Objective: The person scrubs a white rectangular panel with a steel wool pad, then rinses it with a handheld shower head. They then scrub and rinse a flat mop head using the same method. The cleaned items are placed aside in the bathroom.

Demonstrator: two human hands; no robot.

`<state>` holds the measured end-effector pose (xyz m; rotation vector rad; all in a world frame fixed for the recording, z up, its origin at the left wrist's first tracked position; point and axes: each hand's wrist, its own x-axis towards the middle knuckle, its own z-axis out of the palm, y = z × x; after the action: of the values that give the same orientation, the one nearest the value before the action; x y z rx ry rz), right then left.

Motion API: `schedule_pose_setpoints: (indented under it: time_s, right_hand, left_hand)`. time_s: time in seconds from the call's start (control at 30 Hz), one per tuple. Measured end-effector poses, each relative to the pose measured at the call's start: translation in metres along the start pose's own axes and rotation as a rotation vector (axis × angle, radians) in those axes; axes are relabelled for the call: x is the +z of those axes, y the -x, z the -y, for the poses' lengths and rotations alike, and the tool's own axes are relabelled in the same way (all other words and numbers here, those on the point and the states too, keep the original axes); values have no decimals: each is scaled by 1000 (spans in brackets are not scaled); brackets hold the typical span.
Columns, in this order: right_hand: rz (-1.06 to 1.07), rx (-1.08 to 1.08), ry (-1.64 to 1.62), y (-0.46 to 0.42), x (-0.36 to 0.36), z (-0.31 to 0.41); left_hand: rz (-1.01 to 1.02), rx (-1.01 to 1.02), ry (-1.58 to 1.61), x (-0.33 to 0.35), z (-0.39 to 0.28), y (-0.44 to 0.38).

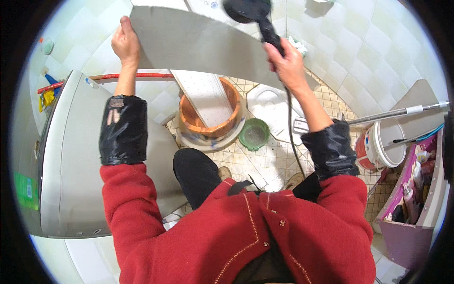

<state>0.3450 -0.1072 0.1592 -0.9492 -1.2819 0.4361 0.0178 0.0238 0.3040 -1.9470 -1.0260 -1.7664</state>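
My left hand [126, 46] grips the left end of a long grey panel [198, 39], thumb up along its edge. The panel stretches across in front of me, toward the tiled corner. In my right hand [286, 65] is the handle of a black hand shower [252, 14], its head raised over the panel's upper edge. The shower's dark hose [291, 127] hangs from my right hand toward the floor. No water can be made out. Below the panel, a white speckled board [204, 96] leans in a wooden tub [209, 132].
A green plastic basin [254, 135] sits on the tiled floor beside the tub. A white squat toilet [271, 110] lies behind it. A grey appliance [81, 152] stands close on my left. At right are a white bucket [379, 145], a metal pole [393, 113] and a purple box [408, 234] of bottles.
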Motion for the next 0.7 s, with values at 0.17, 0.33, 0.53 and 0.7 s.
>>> schedule_pose_setpoints:
  time_s: [0.17,0.33,0.53,0.7]
  right_hand:
    - [-47,241,42,24,-53,-36]
    - [85,340,94,50,-42,-31]
    - [266,204,-114,32,32,29]
    - [410,17,-326,16,104,75]
  left_hand:
    - [-193,222,225,-15,15,26]
    - [-109,-355,1042,-10,-41,55]
    - [-23,-554,1308,-32,-15,58]
    - [-150,-717,1373,-41,6,63]
